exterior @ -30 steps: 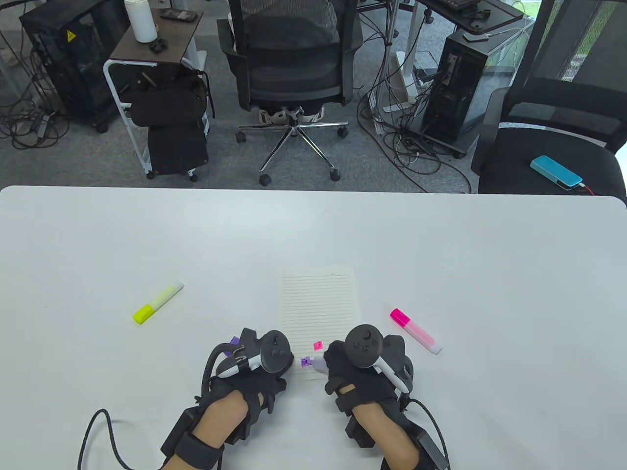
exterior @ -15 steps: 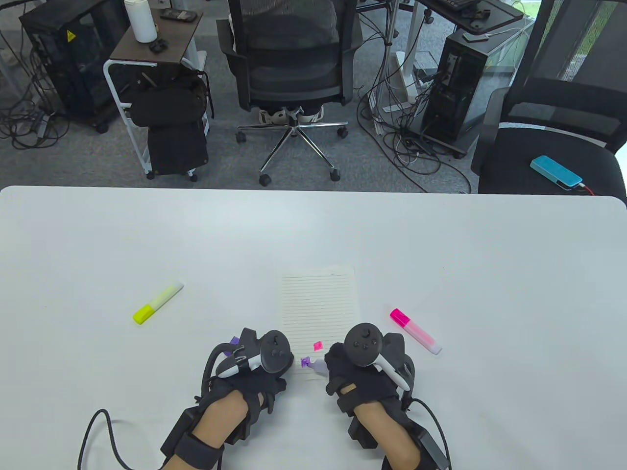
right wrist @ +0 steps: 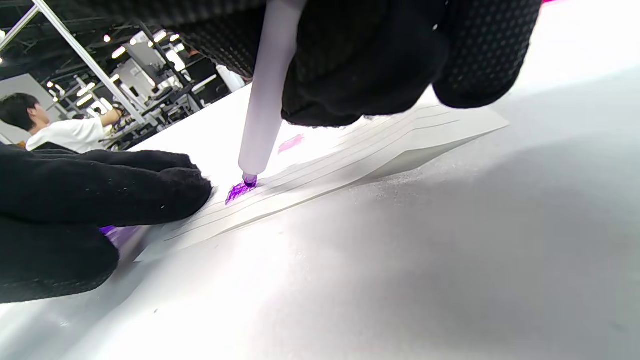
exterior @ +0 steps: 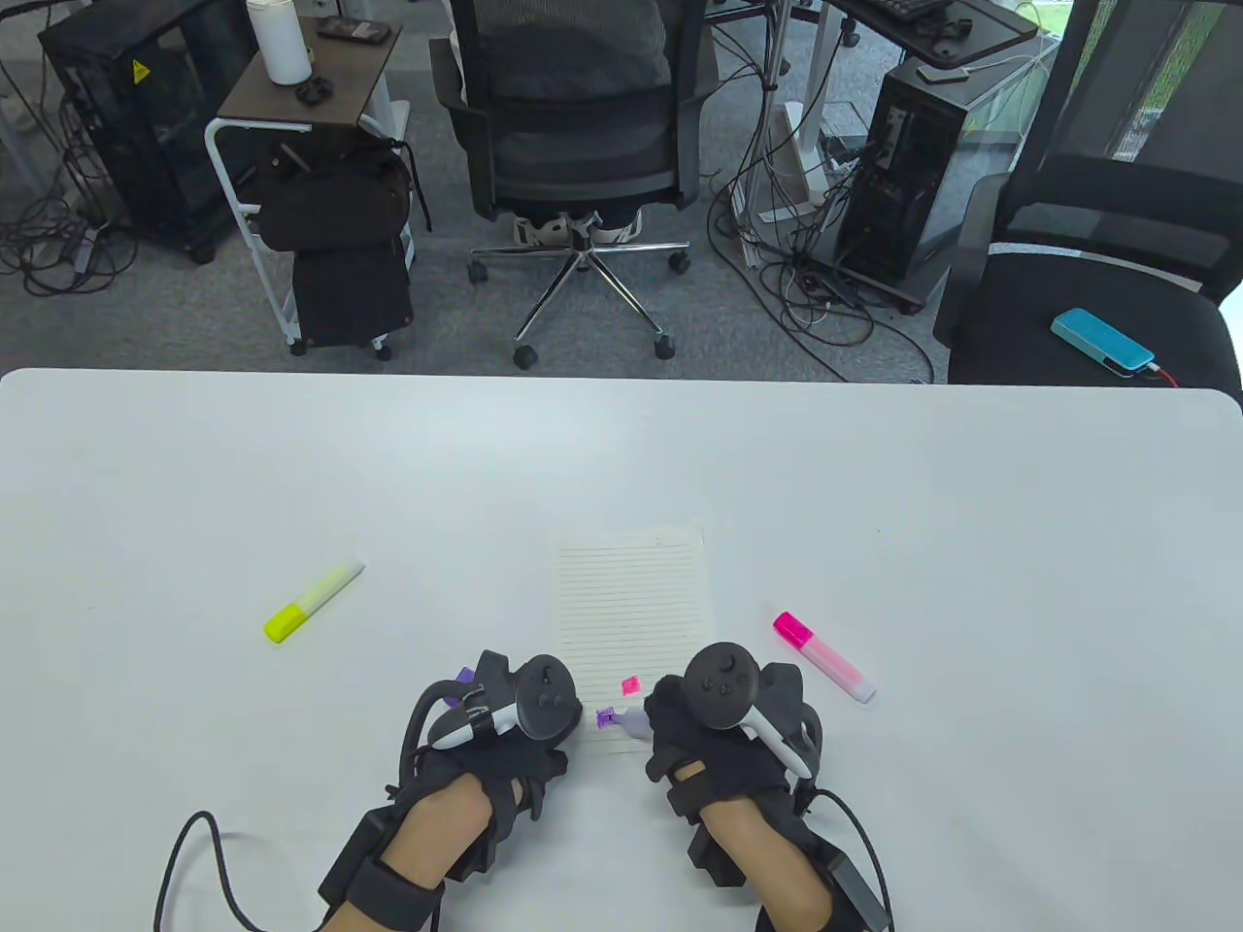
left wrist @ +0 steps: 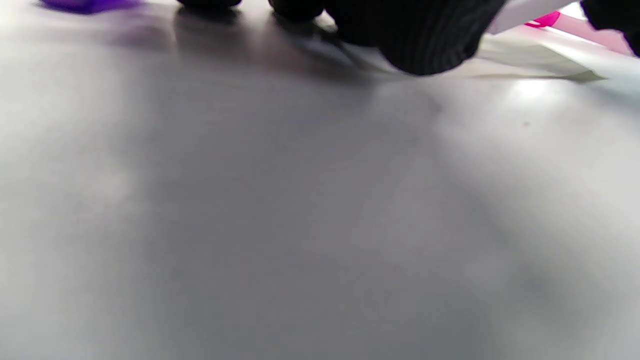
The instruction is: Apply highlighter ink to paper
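A lined sheet of paper [exterior: 631, 602] lies on the white table [exterior: 621, 456], with a small pink mark [exterior: 631, 684] and a purple mark [exterior: 607, 719] near its lower edge. My right hand [exterior: 649, 720] grips a pale purple highlighter [right wrist: 265, 95]. Its tip [right wrist: 249, 181] touches the paper on the purple mark [right wrist: 237, 191]. My left hand [exterior: 544, 723] rests on the paper's lower left corner, its fingers [right wrist: 150, 187] lying just left of the tip. A purple cap [exterior: 464, 674] shows at the left hand's far side; whether the hand holds it is hidden.
A capped yellow highlighter [exterior: 313, 601] lies to the left of the paper. A capped pink highlighter [exterior: 823, 656] lies to the right, close to my right hand. Glove cables [exterior: 199, 854] trail off the table's front edge.
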Demonstrator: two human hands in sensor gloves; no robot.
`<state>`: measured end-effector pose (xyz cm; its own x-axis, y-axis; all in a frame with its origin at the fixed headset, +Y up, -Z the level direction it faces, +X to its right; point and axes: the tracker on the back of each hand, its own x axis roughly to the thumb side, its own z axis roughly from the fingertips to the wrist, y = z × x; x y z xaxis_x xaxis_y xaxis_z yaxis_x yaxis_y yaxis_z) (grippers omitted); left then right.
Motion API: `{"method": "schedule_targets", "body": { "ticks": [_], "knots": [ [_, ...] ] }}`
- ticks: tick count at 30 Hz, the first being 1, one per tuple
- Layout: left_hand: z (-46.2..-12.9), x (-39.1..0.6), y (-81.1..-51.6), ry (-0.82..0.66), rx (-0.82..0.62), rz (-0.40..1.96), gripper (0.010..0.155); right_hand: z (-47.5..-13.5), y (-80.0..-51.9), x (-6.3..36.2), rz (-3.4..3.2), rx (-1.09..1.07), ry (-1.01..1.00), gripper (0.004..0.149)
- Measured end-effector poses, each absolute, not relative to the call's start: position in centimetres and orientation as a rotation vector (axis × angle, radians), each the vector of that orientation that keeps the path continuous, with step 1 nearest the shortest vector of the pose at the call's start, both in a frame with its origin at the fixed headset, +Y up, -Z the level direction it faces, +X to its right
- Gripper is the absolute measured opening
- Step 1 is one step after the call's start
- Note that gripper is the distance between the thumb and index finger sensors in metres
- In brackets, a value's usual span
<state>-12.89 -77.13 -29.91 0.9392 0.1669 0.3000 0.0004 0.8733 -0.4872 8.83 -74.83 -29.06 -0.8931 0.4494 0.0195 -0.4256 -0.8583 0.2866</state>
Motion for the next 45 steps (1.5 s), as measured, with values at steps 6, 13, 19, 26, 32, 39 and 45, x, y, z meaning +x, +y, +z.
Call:
{"method": "schedule_targets", "body": {
  "ticks": [6, 13, 19, 26, 32, 39, 45],
  "knots": [
    [-29.9, -12.9, -77.1, -0.343, -0.504, 0.089, 0.064, -29.0, -74.5, 9.0, 2.645, 0.123, 0.457, 0.039],
    [-29.9, -12.9, -77.1, -0.344, -0.504, 0.090, 0.064, -29.2, -74.9, 9.0, 2.648, 0.110, 0.381, 0.039],
    [-29.9, -12.9, -77.1, -0.344, -0.504, 0.088, 0.064, -29.0, -74.6, 8.9, 2.667, 0.126, 0.410, 0.039],
    [-29.9, -12.9, -77.1, -0.344, -0.505, 0.090, 0.064, -29.1, -74.7, 8.7, 2.684, 0.121, 0.418, 0.039],
    [-29.9, -12.9, -77.1, -0.344, -0.504, 0.090, 0.064, -29.1, -75.2, 8.2, 2.675, 0.155, 0.346, 0.039],
    [-29.9, -12.9, -77.1, -0.343, -0.504, 0.089, 0.064, -29.0, -74.9, 8.2, 2.714, 0.143, 0.334, 0.039],
    [-29.9, -12.9, -77.1, -0.343, -0.504, 0.091, 0.064, -29.0, -74.9, 7.9, 2.722, 0.142, 0.359, 0.039]
  ]
}}
